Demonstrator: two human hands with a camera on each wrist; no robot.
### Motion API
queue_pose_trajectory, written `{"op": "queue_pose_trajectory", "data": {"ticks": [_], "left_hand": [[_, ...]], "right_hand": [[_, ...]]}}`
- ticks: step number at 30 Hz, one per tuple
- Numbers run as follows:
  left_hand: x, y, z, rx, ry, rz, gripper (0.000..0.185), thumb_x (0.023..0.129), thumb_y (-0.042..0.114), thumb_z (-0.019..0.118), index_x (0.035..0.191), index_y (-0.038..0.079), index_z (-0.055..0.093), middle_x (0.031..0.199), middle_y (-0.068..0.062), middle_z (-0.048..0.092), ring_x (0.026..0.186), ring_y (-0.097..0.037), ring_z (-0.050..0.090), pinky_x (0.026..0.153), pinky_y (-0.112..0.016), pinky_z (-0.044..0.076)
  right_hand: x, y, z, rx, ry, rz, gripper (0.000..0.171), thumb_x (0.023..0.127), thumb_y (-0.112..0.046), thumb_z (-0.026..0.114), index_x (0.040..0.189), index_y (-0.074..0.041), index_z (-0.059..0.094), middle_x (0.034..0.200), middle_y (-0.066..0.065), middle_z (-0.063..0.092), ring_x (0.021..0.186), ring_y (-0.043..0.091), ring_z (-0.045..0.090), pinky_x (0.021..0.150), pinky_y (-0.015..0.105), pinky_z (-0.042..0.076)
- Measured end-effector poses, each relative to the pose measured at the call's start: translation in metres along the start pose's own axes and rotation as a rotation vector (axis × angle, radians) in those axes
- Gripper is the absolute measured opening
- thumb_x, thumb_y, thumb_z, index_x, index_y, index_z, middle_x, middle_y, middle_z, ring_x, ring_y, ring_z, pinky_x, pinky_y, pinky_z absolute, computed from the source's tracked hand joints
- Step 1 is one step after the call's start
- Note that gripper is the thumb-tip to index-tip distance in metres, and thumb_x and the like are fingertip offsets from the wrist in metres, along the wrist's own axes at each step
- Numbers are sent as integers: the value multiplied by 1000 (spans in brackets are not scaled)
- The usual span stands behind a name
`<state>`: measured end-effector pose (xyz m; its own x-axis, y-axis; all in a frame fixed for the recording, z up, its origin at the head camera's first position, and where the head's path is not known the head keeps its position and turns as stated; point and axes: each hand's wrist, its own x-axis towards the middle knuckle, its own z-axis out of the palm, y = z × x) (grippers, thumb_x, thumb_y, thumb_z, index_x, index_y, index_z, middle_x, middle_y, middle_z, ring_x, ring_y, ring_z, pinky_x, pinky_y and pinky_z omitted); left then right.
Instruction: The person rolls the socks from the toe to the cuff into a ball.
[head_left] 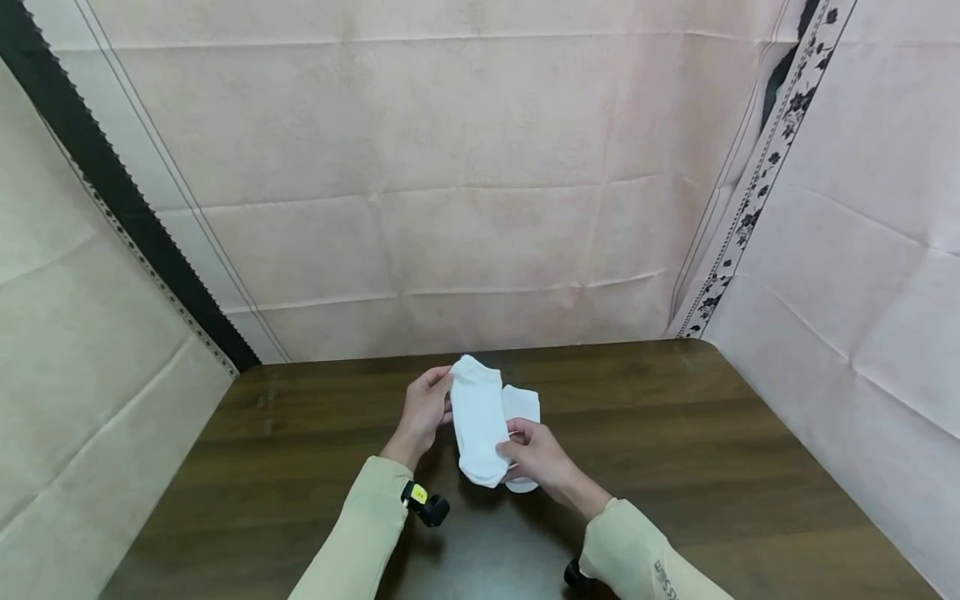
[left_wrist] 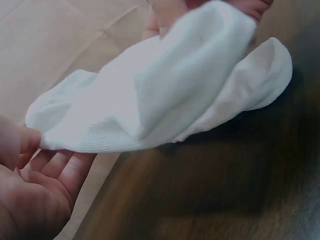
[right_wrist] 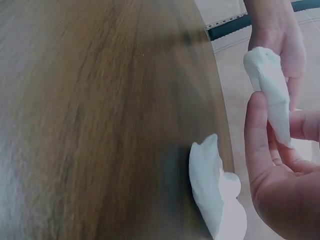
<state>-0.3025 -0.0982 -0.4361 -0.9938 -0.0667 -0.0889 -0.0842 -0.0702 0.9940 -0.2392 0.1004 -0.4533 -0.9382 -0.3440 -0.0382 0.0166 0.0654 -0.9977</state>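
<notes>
Two hands, our left hand [head_left: 424, 414] and right hand [head_left: 542, 457], pinch opposite ends of one white sock [head_left: 477, 423], stretching it flat above a second sock [head_left: 522, 406] on the surface [head_left: 675, 450].

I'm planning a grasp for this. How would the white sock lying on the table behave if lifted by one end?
Probably floppy: the lifted sock held between the left hand and right hand bends and creases. The sock on the table looks thin, likely light. It lies flat, so rolling seems unlikely.
</notes>
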Motion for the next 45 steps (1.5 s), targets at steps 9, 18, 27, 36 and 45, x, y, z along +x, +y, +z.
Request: {"op": "queue_pose_trajectory", "data": {"ticks": [9,18,27,36,45], "left_hand": [[2,-12,14,26,-25,-44,31,107,28,50,134,15,60,120,-12,63,89,-24,69,73,-35,57],[5,-18,27,26,-29,-41,32,106,25,52,132,9,62,114,-11,65,89,-21,66,76,-37,56],[6,-21,39,48,-123,24,35,101,5,57,136,2,58,127,-16,66,92,-21,67,79,-40,57],[10,-26,49,36,-174,38,41,99,-5,53,140,3,56,132,-17,63,104,-25,66,84,-43,56],[14,-26,53,47,-204,46,52,98,-9,51,147,9,49,136,-17,60,114,-28,61,93,-46,52]], "right_hand": [[-8,6,-11,-19,4,21,33,96,-3,62,124,13,54,94,13,68,79,20,67,70,40,59],[-10,10,-18,-40,27,41,41,94,-4,67,129,11,54,98,14,69,83,23,69,74,41,59],[-16,9,-25,-61,62,47,48,91,-3,69,133,11,51,96,14,65,82,22,66,76,41,58],[-17,12,-33,-59,91,51,56,90,1,67,139,15,44,99,17,66,84,21,65,76,38,58],[-17,10,-35,-65,95,47,59,91,3,67,142,14,40,102,18,67,86,21,66,79,38,58]]}}
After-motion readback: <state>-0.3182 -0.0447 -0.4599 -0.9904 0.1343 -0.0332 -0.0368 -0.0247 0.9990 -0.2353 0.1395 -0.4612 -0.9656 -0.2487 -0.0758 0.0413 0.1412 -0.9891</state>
